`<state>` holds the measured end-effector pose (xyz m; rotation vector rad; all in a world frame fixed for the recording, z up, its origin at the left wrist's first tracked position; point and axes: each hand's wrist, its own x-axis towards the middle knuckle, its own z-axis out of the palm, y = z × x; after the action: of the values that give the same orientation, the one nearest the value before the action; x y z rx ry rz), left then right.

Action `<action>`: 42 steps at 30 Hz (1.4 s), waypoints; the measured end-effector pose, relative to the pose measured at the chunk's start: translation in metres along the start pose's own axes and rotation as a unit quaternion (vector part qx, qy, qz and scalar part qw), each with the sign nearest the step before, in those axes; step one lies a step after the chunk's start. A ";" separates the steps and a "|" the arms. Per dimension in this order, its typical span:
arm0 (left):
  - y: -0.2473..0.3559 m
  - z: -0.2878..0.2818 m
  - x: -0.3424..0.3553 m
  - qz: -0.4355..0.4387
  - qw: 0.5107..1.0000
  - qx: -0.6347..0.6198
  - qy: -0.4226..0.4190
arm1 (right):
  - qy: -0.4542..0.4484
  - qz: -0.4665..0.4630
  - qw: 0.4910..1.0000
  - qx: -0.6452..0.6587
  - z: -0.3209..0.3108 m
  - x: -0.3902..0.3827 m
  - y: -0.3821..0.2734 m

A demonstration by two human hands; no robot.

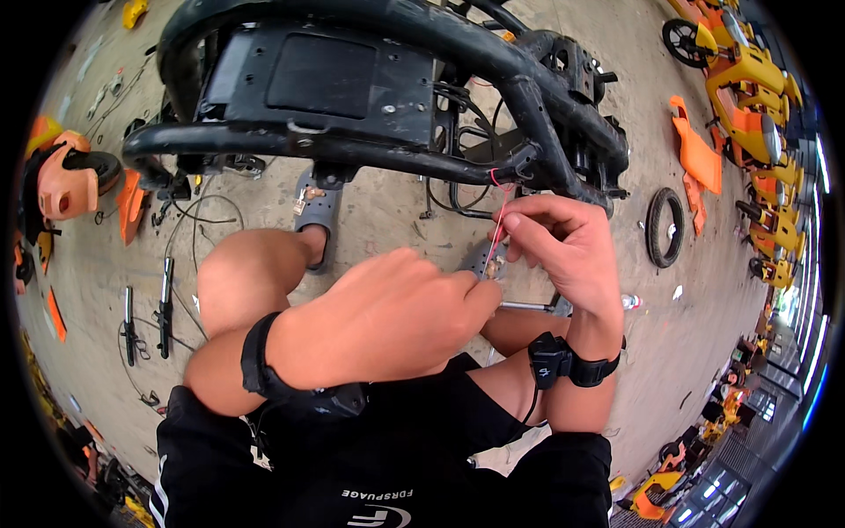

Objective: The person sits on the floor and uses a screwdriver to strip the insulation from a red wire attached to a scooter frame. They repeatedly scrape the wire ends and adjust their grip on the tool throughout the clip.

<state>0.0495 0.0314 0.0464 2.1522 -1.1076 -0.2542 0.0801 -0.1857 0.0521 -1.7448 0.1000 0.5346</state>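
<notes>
A thin red string (495, 249) runs down from a loop around the lower tube of a black metal vehicle frame (387, 158). My left hand (392, 308) is closed, back facing up, and pinches the string's lower end; its fingertips are mostly hidden. Higher up, just below the tube, my right hand (559, 242) pinches the same string between thumb and fingers. The string looks taut between the two hands. Above my left hand, the frame carries a flat black panel (321, 75) with a rounded rectangular recess.
Two shock absorbers (165, 308) lie on the concrete floor at the left, near loose cables (207, 211). A black tyre (664, 227) and orange body panels (697, 154) lie to the right. Yellow scooters (748, 106) line the right side. My grey clogs (319, 220) are under the frame.
</notes>
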 end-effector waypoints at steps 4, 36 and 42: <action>0.004 -0.006 0.006 -0.007 1.000 -0.024 -0.016 | -0.006 -0.003 0.999 0.044 0.002 0.004 0.005; 0.004 -0.009 0.010 -0.002 0.998 -0.061 0.016 | 0.034 -0.032 0.986 0.162 0.019 0.002 0.021; 0.005 -0.009 0.009 0.003 0.998 -0.062 0.017 | 0.069 -0.064 0.986 0.135 0.025 0.001 0.028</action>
<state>0.0562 0.0266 0.0576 2.0365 -1.0520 -0.2754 0.0634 -0.1688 0.0229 -1.5088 0.1498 0.2905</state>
